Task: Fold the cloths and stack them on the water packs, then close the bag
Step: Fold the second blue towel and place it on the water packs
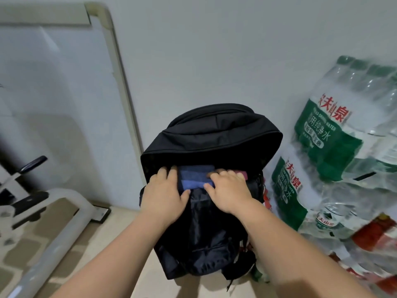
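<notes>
Room: pale wall (214,50) at the back and a beige patterned floor (120,244), nothing fancy
Bag: black backpack (210,138), standing at the far edge of the floor right up against the wall; top flap is thrown back so the main compartment is wide open
Blue cloth (193,175): folded, sitting in the mouth of the bag and sticking up a bit above the front panel
Red cloth (243,174): only a sliver shows, tucked in just right of the blue one, mostly behind the fingers
Left hand (165,192): fingers curled into the opening at the blue cloth's left end, thumb spread out under its lower edge; can't tell if it's actually got cloth or just the bag's rim
Right hand (231,190): fingers bent over the top of the blue cloth, thumb under it, so it's pinching the cloth's right end
Water packs (335,136): shrink-wrapped, green labels, stacked against the wall toward the floor's right edge, just beside the bag
Whiteboard (53,82): leaning on the wall, left side
White metal frame (64,211): by the floor's left edge, blurry
</notes>
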